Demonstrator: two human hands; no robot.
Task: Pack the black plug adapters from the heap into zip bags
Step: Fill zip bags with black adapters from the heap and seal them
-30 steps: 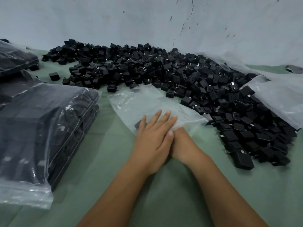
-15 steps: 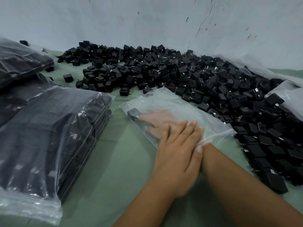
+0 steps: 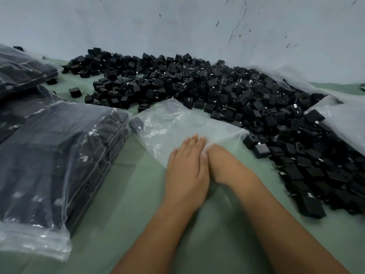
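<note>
Clear zip bag flat on the green cloth, one plug adapter inside so far

The crinkly zip bag (image 3: 177, 127) lies slantwise, long axis from near left to far right, its mouth at the near-right edge beside the heap (image 3: 246, 107) of blocky black plug adapters. One adapter (image 3: 136, 123) sits in its far-left corner. The left hand (image 3: 187, 167) rests flat on the mouth edge, fingers straight and together. The right hand (image 3: 221, 163) goes into the opening, and its fingers are hidden, so I can't tell their grip. On the left, a stuffed bag (image 3: 59, 165) holds rows of adapters, with more bags (image 3: 23, 70) behind it.
</note>
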